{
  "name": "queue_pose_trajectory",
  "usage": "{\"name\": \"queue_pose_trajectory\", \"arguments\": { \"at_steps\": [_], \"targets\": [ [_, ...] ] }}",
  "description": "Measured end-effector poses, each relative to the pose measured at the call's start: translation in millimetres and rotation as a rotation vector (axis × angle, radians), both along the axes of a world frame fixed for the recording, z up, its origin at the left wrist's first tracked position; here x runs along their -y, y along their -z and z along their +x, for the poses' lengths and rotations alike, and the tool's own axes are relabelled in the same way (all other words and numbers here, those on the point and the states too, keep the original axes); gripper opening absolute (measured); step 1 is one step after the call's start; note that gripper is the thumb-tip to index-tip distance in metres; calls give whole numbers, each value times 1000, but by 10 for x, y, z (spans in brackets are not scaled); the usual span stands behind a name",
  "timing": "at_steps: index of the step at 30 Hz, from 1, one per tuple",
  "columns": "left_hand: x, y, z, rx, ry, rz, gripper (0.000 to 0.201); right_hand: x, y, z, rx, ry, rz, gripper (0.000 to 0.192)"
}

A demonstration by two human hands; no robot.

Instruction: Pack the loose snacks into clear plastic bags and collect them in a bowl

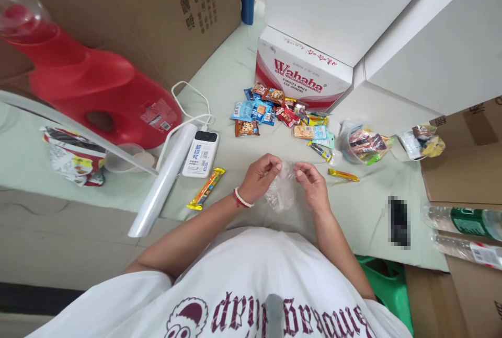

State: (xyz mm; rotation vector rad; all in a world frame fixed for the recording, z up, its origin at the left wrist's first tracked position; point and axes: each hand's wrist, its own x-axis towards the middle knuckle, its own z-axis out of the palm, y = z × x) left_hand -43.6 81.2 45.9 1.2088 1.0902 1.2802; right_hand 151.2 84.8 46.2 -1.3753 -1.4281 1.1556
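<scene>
A clear plastic bag [283, 191] hangs between my two hands over the table's front edge. My left hand [261, 175] pinches its upper left edge between thumb and fingers; a white bead bracelet circles that wrist. On the other side, my right hand [311, 184] grips the upper right edge with thumb and fingertips. Beyond the hands lies a pile of small wrapped snacks [266, 108] in blue, brown, red and yellow. One yellow snack bar [206, 188] rests left of my left arm, and a smaller yellow stick packet [343, 175] lies right of my right hand.
At left are a red jug [113, 82], a white power bank [201, 154] with its cable, and a plastic film roll [164, 181]. A Wahaha box [304, 69] stands behind the snacks. Tubs of packets [363, 144] and plastic bottles [466, 223] are at right.
</scene>
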Motion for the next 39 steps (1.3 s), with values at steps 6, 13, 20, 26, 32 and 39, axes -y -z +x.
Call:
{"name": "queue_pose_trajectory", "arguments": {
  "at_steps": [6, 13, 20, 26, 32, 39],
  "targets": [
    [99, -67, -117, 344, 87, -130, 39, -193, -62, -47, -14, 3, 150, 21],
    [-29, 117, -49, 349, 200, -234, 52, -161, -136, -131, -79, -89, 107, 28],
    [-226, -15, -164, 457, 356, -237, 51, -385, -243, 94, -226, 184, 127, 34],
    [-459, -482, -527, -57, 174, 106, 55, -602, -615, 333, -125, 240, 446, 33],
    [-70, -436, -922, -683, 193, 532, 15, -232, -642, 939, 26, 51, 569, 13],
    [376, 153, -866, -691, 199, 290, 18, 152, -78, 1301, 512, -550, 41, 22]
  ]
}}
